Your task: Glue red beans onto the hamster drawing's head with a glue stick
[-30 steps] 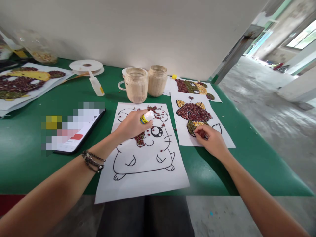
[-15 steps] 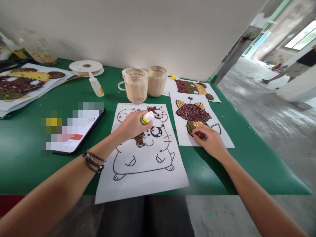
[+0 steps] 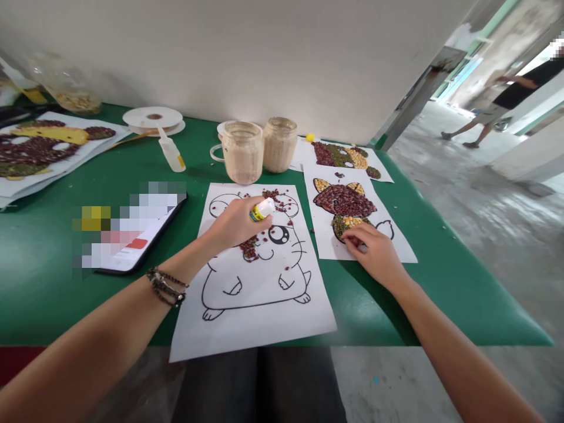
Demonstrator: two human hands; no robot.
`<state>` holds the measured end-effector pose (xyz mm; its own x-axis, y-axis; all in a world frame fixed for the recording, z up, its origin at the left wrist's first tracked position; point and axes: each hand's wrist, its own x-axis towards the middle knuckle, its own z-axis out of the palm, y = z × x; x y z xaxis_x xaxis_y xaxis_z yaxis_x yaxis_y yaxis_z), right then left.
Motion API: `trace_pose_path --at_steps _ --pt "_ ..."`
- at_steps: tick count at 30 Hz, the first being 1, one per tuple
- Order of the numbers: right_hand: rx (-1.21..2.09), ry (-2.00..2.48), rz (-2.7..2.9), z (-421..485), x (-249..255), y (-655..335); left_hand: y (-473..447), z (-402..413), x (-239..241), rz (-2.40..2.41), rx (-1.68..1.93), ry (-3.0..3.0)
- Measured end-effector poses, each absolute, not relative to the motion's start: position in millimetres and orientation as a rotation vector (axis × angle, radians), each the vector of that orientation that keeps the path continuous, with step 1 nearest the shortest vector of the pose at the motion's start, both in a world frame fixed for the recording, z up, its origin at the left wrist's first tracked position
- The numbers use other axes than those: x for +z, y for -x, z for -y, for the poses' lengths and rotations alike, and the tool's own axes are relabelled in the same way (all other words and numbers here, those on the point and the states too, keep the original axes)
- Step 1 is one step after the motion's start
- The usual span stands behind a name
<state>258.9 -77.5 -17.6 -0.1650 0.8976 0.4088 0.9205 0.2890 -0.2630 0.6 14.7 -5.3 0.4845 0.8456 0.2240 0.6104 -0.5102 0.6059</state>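
My left hand point(image 3: 235, 222) is wrapped round a small white glue bottle point(image 3: 265, 208) with a yellow and blue label. It hovers over a hamster line drawing point(image 3: 255, 294), where red and green seeds point(image 3: 250, 249) lie scattered on the ears and face. On the right, my right hand point(image 3: 374, 249) is at the lower body of a fox picture point(image 3: 346, 200) filled with dark red beans, yellow corn and green seeds. Its thumb and fingertips are pinched together; whatever is between them is hidden.
Two cloudy glass jars point(image 3: 244, 154) stand behind the drawing. A phone point(image 3: 136, 249), a glue bottle with nozzle point(image 3: 173, 154), a white spool point(image 3: 153, 119) and finished seed pictures point(image 3: 42, 147) lie to the left. Another seed picture point(image 3: 341, 155) is back right. A person point(image 3: 506, 97) is beyond the table.
Both hands stay almost where they were, the left still round the glue bottle. In the background the person has shifted left and shows more fully.
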Motion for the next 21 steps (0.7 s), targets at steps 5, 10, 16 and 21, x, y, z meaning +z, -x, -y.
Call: trace_pose_path --at_steps 5,10,16,21 --pt "-0.205 1.565 2.185 79.3 -20.8 -260.6 -0.5 -14.8 -5.0 -1.199 0.705 -2.295" --pt "-0.305 1.638 2.234 81.9 -23.6 -260.4 -0.6 -14.2 -3.5 -1.197 0.719 -2.293" --pt "-0.327 1.641 2.187 84.1 -20.1 -259.2 -0.6 -13.3 -2.2 -1.211 0.772 -2.294" --pt "-0.284 1.666 2.07 82.8 -18.0 -261.0 -1.4 -11.0 -2.5 -1.155 0.739 -2.247"
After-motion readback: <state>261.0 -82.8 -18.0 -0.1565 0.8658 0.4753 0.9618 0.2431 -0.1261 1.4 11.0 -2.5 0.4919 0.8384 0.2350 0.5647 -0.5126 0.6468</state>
